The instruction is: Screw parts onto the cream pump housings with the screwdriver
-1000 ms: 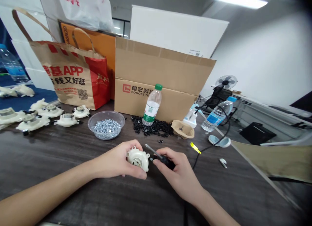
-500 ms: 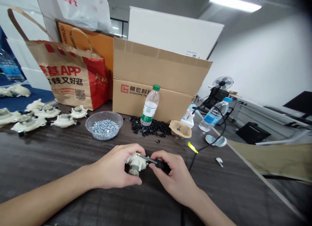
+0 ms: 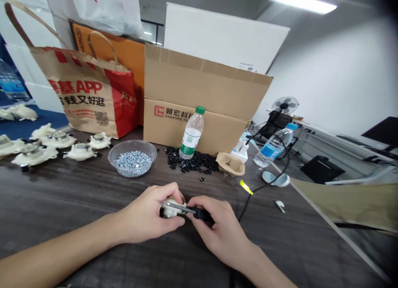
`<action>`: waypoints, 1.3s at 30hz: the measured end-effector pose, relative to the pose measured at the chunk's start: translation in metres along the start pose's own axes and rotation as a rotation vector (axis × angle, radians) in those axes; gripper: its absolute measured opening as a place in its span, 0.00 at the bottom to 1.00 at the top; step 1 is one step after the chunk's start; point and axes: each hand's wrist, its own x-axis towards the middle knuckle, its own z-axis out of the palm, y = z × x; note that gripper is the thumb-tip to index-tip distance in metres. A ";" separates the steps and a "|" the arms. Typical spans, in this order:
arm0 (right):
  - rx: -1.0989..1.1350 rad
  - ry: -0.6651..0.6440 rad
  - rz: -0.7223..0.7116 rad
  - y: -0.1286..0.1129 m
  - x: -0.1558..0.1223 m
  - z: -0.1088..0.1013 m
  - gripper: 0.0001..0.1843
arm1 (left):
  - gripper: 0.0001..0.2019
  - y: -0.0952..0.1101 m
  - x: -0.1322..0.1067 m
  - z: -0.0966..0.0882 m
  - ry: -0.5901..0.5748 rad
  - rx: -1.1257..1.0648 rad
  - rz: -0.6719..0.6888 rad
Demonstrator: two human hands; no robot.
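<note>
My left hand (image 3: 149,215) is closed round a small white plastic motor part (image 3: 170,210), held just above the dark wooden table (image 3: 77,205). My right hand (image 3: 217,230) grips a black-handled screwdriver (image 3: 186,209); its metal shaft lies across the part, pointing left. The two hands touch at the part, which my fingers mostly hide.
A clear bowl of screws (image 3: 132,158) stands behind my hands, with a pile of small black pieces (image 3: 192,163) and a water bottle (image 3: 192,133) to its right. Several white parts (image 3: 59,147) lie at far left. A cardboard box (image 3: 199,101) and paper bags (image 3: 90,97) line the back. A cable (image 3: 255,188) runs at right.
My left hand has turned the white part over and closed further round it. The screwdriver's shaft has swung down from pointing up-left to lying across the part.
</note>
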 end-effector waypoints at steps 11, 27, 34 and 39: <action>0.057 0.008 0.069 0.000 0.004 0.007 0.03 | 0.07 -0.002 0.001 0.002 -0.054 0.011 -0.001; 0.025 -0.019 0.099 0.002 0.005 0.005 0.04 | 0.06 -0.001 0.001 -0.002 -0.114 -0.019 0.044; 0.020 0.014 0.101 0.000 0.006 0.003 0.05 | 0.08 -0.001 0.002 -0.004 -0.082 0.054 0.098; -0.010 0.036 0.150 0.001 0.008 0.000 0.04 | 0.09 -0.005 0.001 -0.007 -0.035 0.124 0.075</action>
